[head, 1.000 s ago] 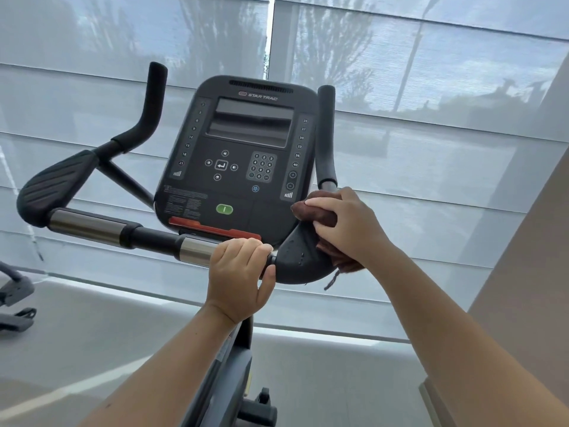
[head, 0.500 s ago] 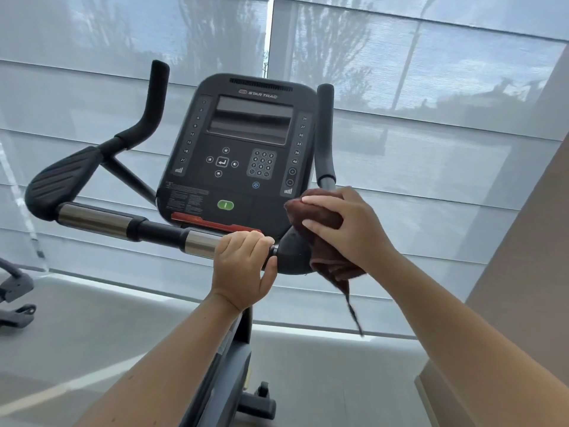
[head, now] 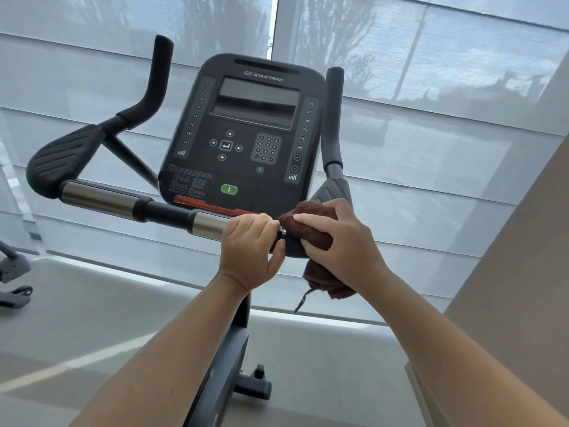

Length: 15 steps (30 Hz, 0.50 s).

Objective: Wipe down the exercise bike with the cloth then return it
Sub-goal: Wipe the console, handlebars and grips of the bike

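The exercise bike's black console (head: 246, 134) faces me, with its handlebar (head: 129, 204) running across below it. My left hand (head: 251, 254) is wrapped around the handlebar just right of a chrome sleeve. My right hand (head: 341, 245) presses a dark brown cloth (head: 303, 224) over the right elbow pad, which the cloth and hand mostly hide. Part of the cloth hangs below my wrist with a loose thread. The left elbow pad (head: 61, 158) and both upright grips are uncovered.
Behind the bike is a large window with translucent blinds (head: 431, 134). A beige wall (head: 523, 272) closes in on the right. Part of another machine's base (head: 12, 272) sits at the far left on the grey floor. The bike's post and base wheel (head: 252, 386) are below.
My right hand has slid the cloth down and leftward over the right elbow pad, close to my left hand. My left hand keeps its grip on the bar.
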Tool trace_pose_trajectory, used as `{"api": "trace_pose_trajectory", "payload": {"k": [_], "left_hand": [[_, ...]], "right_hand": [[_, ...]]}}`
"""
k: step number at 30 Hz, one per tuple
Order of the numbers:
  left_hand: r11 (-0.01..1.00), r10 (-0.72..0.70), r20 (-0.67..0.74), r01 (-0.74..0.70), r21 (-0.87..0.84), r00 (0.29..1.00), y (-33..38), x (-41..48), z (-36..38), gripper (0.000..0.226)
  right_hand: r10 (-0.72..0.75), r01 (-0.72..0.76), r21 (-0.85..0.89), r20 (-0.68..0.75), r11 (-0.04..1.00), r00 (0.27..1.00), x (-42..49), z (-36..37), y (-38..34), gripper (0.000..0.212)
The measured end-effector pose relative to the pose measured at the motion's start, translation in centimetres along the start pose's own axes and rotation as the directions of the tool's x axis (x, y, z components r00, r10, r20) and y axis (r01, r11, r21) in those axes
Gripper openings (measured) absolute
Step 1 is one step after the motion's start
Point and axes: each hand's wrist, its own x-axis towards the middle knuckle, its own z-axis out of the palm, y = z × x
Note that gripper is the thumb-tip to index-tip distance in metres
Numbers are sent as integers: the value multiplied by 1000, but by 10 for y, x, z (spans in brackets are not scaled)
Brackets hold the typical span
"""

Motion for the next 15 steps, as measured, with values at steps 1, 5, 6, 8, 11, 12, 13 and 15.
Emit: {"api": "trace_pose_trajectory", "payload": {"k": [1,5,6,8,11,12,13,15], "left_hand": [[1000,5,-2,-5,-3,1000,0,0,0,34],[999,14,-12,-15,-31,1000,-3,0,1,29],[999,14,-15,-15,-37,1000,-3,0,1,28],[999,14,-18,-15,-48,1000,-2,0,2,29],[999,6,-4,-7,-50,1000,-3,0,1,28],[999,4,3,-4,-47,1000,-3,-1,1,28],[999,4,10,-3,-46,1000,-3,-1,1,28],[999,1,19,0,-47,1000,-2,-1,0,29]], "right_hand": [[-2,1,-6,-31,1000,1000,-4,2,-2,38],[-13,12,-14,-142,1000,990,-17,12,-6,41],[-26,22,-22,-165,1000,986,-22,14,-6,42],[-53,43,-50,-215,998,975,-32,18,-5,45],[-63,45,-70,-287,997,956,-46,26,-6,47],[-57,40,-62,-306,997,950,-50,28,-7,47],[-47,33,-50,-317,998,947,-54,29,-7,47],[-34,23,-38,-313,999,949,-62,30,-7,47]]}}
